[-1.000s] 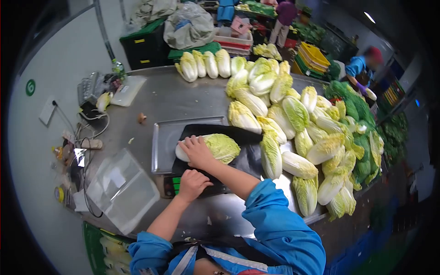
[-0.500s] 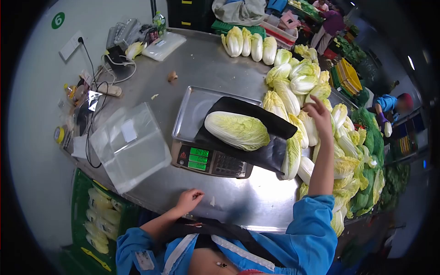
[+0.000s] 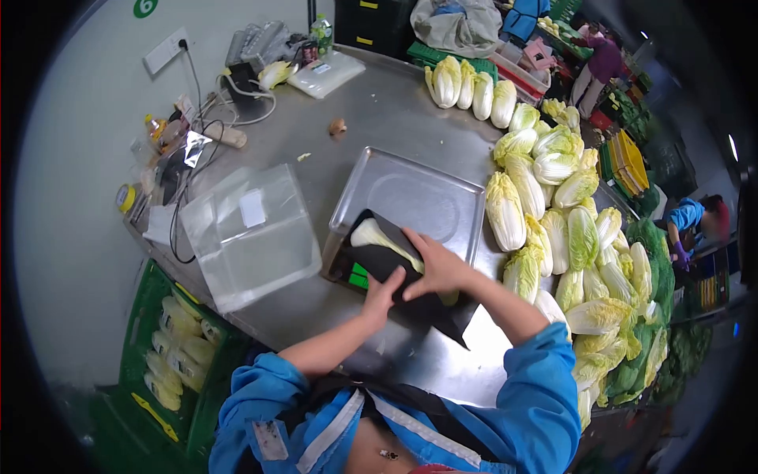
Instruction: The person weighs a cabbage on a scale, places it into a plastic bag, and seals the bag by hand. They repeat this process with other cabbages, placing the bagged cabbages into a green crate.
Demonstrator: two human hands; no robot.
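A napa cabbage [image 3: 377, 237] lies partly wrapped in a black sheet [image 3: 442, 320], held in front of the scale. My right hand [image 3: 436, 265] grips the bundle from above and the right, its fingers bent over the sheet. On the near side, my left hand [image 3: 384, 295] is closed on the sheet's edge, the thumb pointing up. Most of the cabbage is hidden under the sheet and hands. Behind the bundle is the scale's bare metal tray [image 3: 422, 186]. The scale's green display [image 3: 358, 275] shows only in part beside my left hand.
Many napa cabbages [image 3: 553, 229] are heaped along the right side. Clear plastic bags [image 3: 253, 237] lie flat at left, near cables and a power strip [image 3: 227, 134]. A green crate [image 3: 213, 379] holds bagged produce at lower left. A co-worker [image 3: 695, 217] stands far right.
The cabbage and black sheet have come off the tray toward me, and the sheet is now folded round the cabbage. Both my hands have moved in onto the bundle. The view has shifted left.
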